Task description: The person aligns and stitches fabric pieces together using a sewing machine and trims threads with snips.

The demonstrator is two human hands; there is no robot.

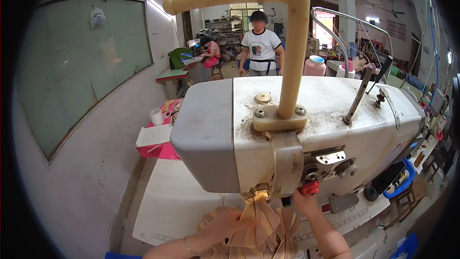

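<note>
A large white sewing machine (211,129) fills the middle, its lamp lighting the needle area. Below the needle lies a bunch of tan, leaf-shaped flat pieces (263,228), overlapping like a fan; I cannot make out their material. My left hand (232,223) pinches these pieces from the left, thumb on top, close to the lit spot. Right of the needle, my right hand (305,203) reaches up against a red knob (310,188) on the machine's near side. Its fingers are mostly hidden, so whether they grip the knob is unclear.
A cream-coloured bar (292,52) rises from the machine's top. Thread cones (315,66) stand behind it. On the left are a white mug (156,116) and a paper pad (152,135). A blue bin (401,182) sits at right. Two people are farther back, one standing (261,48).
</note>
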